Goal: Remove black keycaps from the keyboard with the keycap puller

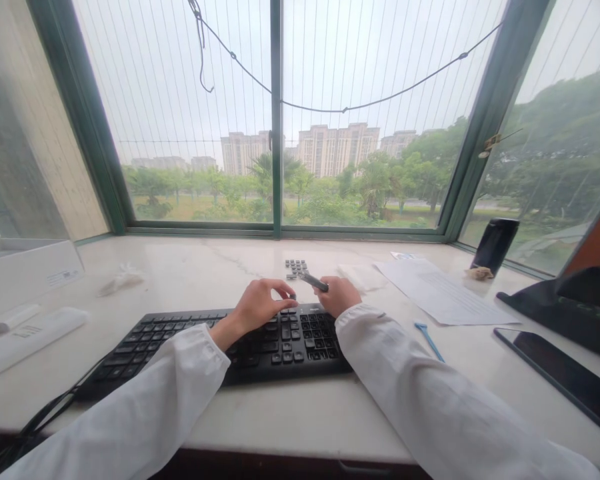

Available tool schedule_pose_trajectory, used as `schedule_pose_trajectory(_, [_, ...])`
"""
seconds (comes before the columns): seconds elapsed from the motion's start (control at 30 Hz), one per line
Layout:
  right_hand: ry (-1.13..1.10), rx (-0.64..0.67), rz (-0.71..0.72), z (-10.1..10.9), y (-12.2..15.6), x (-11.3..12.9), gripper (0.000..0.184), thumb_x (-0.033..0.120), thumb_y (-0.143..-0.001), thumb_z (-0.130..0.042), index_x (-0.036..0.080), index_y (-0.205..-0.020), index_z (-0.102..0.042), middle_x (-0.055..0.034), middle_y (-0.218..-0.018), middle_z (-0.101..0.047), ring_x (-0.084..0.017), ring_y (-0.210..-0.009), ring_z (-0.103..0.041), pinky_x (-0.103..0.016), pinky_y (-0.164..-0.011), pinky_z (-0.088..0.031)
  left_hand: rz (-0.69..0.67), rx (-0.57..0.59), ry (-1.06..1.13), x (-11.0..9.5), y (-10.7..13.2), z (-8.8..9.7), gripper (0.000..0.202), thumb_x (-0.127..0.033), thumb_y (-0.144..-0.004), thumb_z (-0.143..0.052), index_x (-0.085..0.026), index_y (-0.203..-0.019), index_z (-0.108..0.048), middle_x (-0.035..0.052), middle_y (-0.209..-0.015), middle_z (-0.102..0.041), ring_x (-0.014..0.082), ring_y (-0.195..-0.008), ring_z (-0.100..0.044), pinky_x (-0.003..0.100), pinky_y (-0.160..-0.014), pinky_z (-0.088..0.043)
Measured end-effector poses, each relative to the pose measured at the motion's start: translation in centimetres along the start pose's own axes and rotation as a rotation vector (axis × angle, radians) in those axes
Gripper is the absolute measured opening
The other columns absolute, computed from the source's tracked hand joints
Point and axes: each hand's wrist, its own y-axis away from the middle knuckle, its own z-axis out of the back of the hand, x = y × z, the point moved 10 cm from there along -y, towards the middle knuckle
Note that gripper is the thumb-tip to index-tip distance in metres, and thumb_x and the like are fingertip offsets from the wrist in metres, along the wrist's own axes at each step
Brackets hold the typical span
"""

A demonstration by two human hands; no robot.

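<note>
A black keyboard (pixel 275 343) lies before me, its number pad at the right bare of several keycaps, so the sockets show. Over the keyboard's upper edge, my left hand (pixel 263 303) pinches a small dark piece that looks like a keycap (pixel 293 297) between thumb and forefinger. My right hand (pixel 341 295), closed, grips a slim dark grey tool (pixel 316 282) whose tip points up and left; its exact kind is unclear. Just beyond that tip, loose keycaps (pixel 296 265) are laid out in rows on the white tabletop (pixel 220 267).
At the right are a paper sheet (pixel 445 293), a blue stick-like tool (pixel 430 341), a phone (pixel 565 377), a black can (pixel 495 247) and a black bag (pixel 575 307). A white box (pixel 30 270) and crumpled tissue (pixel 123 280) sit left. Cables (pixel 55 403) trail from the keyboard.
</note>
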Motion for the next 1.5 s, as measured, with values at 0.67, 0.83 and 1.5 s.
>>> schedule_pose_trajectory(0.67, [0.054, 0.014, -0.066, -0.3, -1.6, -3.4, 0.028, 0.038, -0.083, -0.050, 0.021, -0.091, -0.071, -0.0115, -0.089, -0.068, -0.023, -0.079, -0.064, -0.031, -0.065, -0.044, 0.151, 0.035, -0.180, 3.9, -2.6, 1.7, 0.032, -0.045, -0.073, -0.065, -0.020, -0.092, -0.072, 0.0040, -0.096, -0.072, 0.0181, -0.075, -0.067, 0.025, -0.069, -0.050])
schedule_pose_trajectory(0.83, [0.051, -0.001, -0.072, 0.0, -1.9, -3.9, 0.026, 0.035, -0.081, -0.051, 0.020, -0.091, -0.070, -0.0114, -0.088, -0.069, -0.024, -0.080, -0.064, -0.031, -0.067, -0.044, 0.182, 0.139, -0.280, 6.2, -6.8, 1.3, 0.031, -0.043, -0.072, -0.067, -0.018, -0.090, -0.072, 0.0037, -0.094, -0.072, 0.0096, -0.049, -0.058, 0.023, -0.056, -0.047])
schedule_pose_trajectory(1.5, [0.107, -0.048, -0.079, 1.3, -2.2, -4.8, 0.024, 0.030, -0.081, -0.050, 0.018, -0.089, -0.069, -0.0129, -0.088, -0.068, -0.025, -0.082, -0.064, -0.033, -0.069, -0.044, 0.290, 0.234, -0.418, 12.0, -15.1, -4.0, 0.028, -0.028, -0.063, -0.075, -0.017, -0.089, -0.072, 0.0027, -0.075, -0.072, 0.0095, -0.049, -0.058, 0.020, -0.055, -0.045])
